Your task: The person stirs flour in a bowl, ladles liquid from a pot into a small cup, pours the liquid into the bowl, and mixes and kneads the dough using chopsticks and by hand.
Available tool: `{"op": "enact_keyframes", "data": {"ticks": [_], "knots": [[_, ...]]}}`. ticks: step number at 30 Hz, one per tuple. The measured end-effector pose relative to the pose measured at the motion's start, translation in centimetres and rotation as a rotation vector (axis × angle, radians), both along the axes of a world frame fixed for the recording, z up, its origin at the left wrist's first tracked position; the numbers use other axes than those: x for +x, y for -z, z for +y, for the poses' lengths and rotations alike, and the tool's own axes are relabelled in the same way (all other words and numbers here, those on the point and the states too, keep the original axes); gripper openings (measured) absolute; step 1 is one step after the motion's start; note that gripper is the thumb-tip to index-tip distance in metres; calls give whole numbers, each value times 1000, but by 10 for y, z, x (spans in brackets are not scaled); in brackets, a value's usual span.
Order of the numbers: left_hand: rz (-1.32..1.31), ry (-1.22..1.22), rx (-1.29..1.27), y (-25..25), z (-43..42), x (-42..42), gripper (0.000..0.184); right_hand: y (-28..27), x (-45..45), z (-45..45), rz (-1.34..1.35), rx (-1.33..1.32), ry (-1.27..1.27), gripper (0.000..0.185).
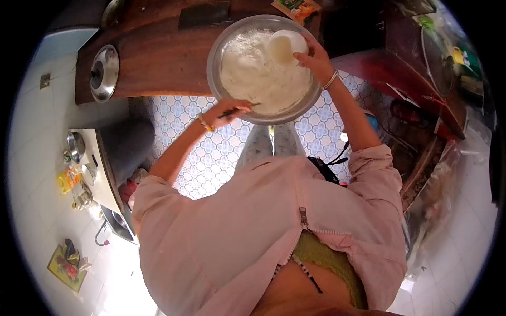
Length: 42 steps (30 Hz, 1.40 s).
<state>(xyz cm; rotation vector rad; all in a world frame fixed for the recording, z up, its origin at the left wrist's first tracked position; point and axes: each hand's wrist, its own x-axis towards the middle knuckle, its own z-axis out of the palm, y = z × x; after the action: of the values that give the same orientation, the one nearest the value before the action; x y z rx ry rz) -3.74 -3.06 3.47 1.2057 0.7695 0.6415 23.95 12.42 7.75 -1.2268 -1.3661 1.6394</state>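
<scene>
A wide metal basin [212, 70] holds pale flour or dough mixture [253, 79] and sits at the edge of the brown wooden counter. My right hand [317, 62] grips a white bowl [287, 46], tilted over the far right part of the basin, with pale contents inside. At the basin's near left rim, my left hand [227, 111] is closed around a thin dark-handled utensil [230, 112], whose tip reaches the mixture's edge.
A metal lid [105, 72] lies on the wooden counter [153, 58] at the left. Behind the basin is a colourful packet [298, 9]. Metal bowls [76, 147] stand on a side counter, lower left. Patterned tiles [203, 168] cover the floor.
</scene>
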Motion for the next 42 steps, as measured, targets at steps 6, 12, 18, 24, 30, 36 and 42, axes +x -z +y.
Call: {"op": "enact_keyframes", "data": {"ticks": [6,12,18,24,30,36,42], "knots": [[77,-131,192,22,41,62,36,3,31,4,-82,199,-16,68],[207,-359,535,11,72,-17,23,-15,56,-26,-303,175,-156,68],[278,-165,552,2,26,-32,19,6,35,-48,-152,11,-291,69],[277,-286,514,3,40,-34,20,-14,1,-45,-142,-153,-321,69],[267,45,461,-13,0,-8,19,-18,27,-46,-186,35,-288,69],[109,-103,154,13,34,67,20,-19,57,-36,-446,274,-249,68],[103,-533,486,25,105,27,18,-31,48,-13,-707,636,-183,68]]}}
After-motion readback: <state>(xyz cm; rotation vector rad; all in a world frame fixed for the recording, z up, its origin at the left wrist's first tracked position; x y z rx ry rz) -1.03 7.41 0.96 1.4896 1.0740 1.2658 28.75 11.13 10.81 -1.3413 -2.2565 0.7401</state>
